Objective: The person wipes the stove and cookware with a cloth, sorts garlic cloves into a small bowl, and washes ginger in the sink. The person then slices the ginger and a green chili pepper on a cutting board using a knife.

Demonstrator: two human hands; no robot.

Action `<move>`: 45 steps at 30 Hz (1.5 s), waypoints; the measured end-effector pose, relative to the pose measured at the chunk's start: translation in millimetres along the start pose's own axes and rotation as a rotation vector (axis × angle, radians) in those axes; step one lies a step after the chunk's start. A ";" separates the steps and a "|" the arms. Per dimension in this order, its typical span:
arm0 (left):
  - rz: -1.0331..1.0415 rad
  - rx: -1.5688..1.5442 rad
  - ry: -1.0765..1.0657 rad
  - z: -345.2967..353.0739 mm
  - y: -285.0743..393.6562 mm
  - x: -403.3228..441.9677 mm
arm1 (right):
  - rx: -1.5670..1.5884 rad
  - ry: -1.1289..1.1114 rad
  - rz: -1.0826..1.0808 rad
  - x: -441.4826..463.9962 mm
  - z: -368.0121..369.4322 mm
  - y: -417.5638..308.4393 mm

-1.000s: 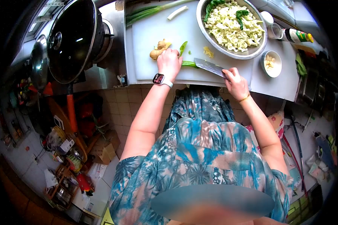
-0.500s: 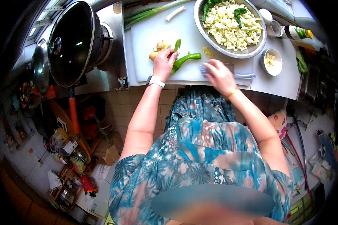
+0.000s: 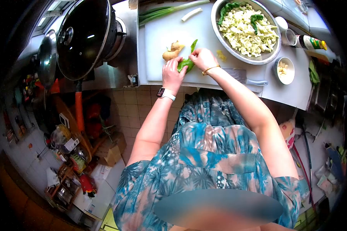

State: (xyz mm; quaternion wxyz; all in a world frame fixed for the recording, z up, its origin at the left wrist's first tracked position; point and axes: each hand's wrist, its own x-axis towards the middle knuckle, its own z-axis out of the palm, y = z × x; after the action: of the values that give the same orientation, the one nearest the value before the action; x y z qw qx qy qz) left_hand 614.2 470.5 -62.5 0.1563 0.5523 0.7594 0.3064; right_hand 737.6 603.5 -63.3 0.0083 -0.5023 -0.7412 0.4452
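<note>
My left hand [image 3: 173, 74] is closed on a green pepper [image 3: 185, 65] over the white cutting board [image 3: 157, 36]. Right beside it, my right hand [image 3: 204, 60] pinches at the pepper's right end; what lies between its fingertips is too small to make out. Another green piece [image 3: 194, 46] lies just above the pepper. Ginger [image 3: 172, 51] rests left of these, and a little chopped yellow heap [image 3: 221, 55] is to the right. The cleaver [image 3: 236, 74] lies flat near the board's front edge, its handle to the right, untouched.
A steel bowl [image 3: 275, 57] of chopped cabbage stands at the back right. Beyond it are a small bowl [image 3: 288, 81] of garlic, a clear cup [image 3: 289, 37] and a bottle [image 3: 311, 42]. Green onion [image 3: 158, 14] lies along the back. A lidded wok [image 3: 85, 36] is on the left.
The cleaver was let go and now lies on the board. My right hand has moved left to the pepper, and my left hand has shifted its hold on it.
</note>
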 end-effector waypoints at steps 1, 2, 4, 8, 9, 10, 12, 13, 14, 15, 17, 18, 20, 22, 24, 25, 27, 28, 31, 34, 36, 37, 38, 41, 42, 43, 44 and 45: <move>0.026 0.024 0.026 2.8 -0.6 -1.2 | -0.002 -0.001 -0.002 -0.5 -2.5 -7.2; 0.027 0.022 0.029 5.6 -0.7 -1.6 | -0.211 -0.029 -0.018 0.2 -5.8 -15.9; 0.041 0.077 0.096 9.2 -1.7 -4.2 | -0.420 -0.061 -0.038 -1.1 -5.1 -24.4; 0.061 0.081 0.227 16.8 -1.1 -6.7 | -0.378 0.020 -0.073 3.2 11.4 -13.3; 0.124 0.077 0.212 17.2 -2.3 -5.0 | -0.254 0.077 -0.066 5.4 16.4 -5.8; 0.186 0.073 0.196 18.1 -4.2 -4.8 | -0.254 0.076 -0.064 2.0 15.4 -7.0; 0.182 0.077 0.167 20.1 -7.0 -4.1 | 0.038 0.098 -0.114 -3.5 12.0 -10.4; 0.177 0.084 0.137 20.9 -9.0 -4.6 | 0.162 0.112 -0.186 -3.3 14.4 -12.7; 0.180 0.082 0.137 20.9 -11.4 -5.1 | 0.161 0.116 -0.185 -4.2 15.6 -13.8; 0.178 0.114 0.136 20.6 -13.5 -5.7 | 0.195 0.124 -0.249 -7.9 18.7 -14.8; 0.195 0.126 0.116 17.9 -9.6 -3.1 | 0.276 0.134 -0.370 -25.2 4.8 -21.7; 0.152 0.164 0.045 19.4 -12.6 -7.4 | 0.212 0.155 -0.451 -35.7 -6.5 -21.6; 0.195 0.229 0.103 11.8 4.8 -10.8 | 0.322 0.078 -0.450 -57.3 -30.3 -9.2; 0.215 0.215 0.047 4.8 21.5 -11.6 | 0.374 0.044 -0.386 -86.4 -61.2 9.9; 0.195 0.228 -0.063 5.6 28.1 -10.9 | 0.430 0.059 -0.255 -116.2 -83.3 44.6; 0.207 0.230 -0.053 11.6 18.0 -8.4 | 0.400 0.128 -0.228 -135.5 -96.3 60.4; 0.096 0.117 -0.080 12.9 7.0 -7.3 | 0.439 0.220 -0.051 -178.2 -112.4 110.4; -0.023 0.011 -0.099 10.9 2.6 -2.4 | 0.591 0.297 0.078 -202.6 -119.7 122.4; -0.408 -0.658 -0.213 -8.4 -15.7 11.2 | 0.666 0.434 0.237 -270.7 -122.5 193.0; -0.652 -1.018 -0.407 -32.0 -36.2 26.8 | 0.652 0.466 0.435 -326.9 -108.5 266.6; -0.802 -1.270 -0.534 -40.9 -44.0 32.9 | 0.713 0.503 0.562 -349.4 -92.2 313.5; -0.819 -1.294 -0.546 -41.5 -54.8 34.1 | 0.721 0.511 0.564 -348.7 -80.7 323.2; -0.816 -1.288 -0.558 -43.0 -60.5 34.1 | 0.780 0.567 0.645 -353.2 -73.9 329.5; -0.778 -1.173 -0.506 -52.5 -65.9 33.4 | 0.874 0.638 0.771 -361.9 -51.8 350.0; -0.777 -1.166 -0.504 -54.5 -66.2 33.7 | 0.894 0.651 0.804 -361.7 -44.9 355.5; -0.740 -1.140 -0.487 -55.3 -67.4 33.4 | 0.899 0.647 0.799 -359.8 -39.2 357.0; -0.697 -1.124 -0.473 -53.8 -64.7 33.4 | 0.927 0.654 0.827 -361.9 -41.2 359.0; -0.696 -1.121 -0.469 -56.1 -66.8 31.8 | 0.960 0.654 0.862 -361.6 -37.2 360.4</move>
State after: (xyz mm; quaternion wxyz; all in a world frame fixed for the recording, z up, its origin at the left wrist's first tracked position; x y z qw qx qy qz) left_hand 521.4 470.3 -59.1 0.6666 0.1646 0.5656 0.4567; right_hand 1199.4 391.3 -124.5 0.2732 -0.7985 -0.1596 0.5122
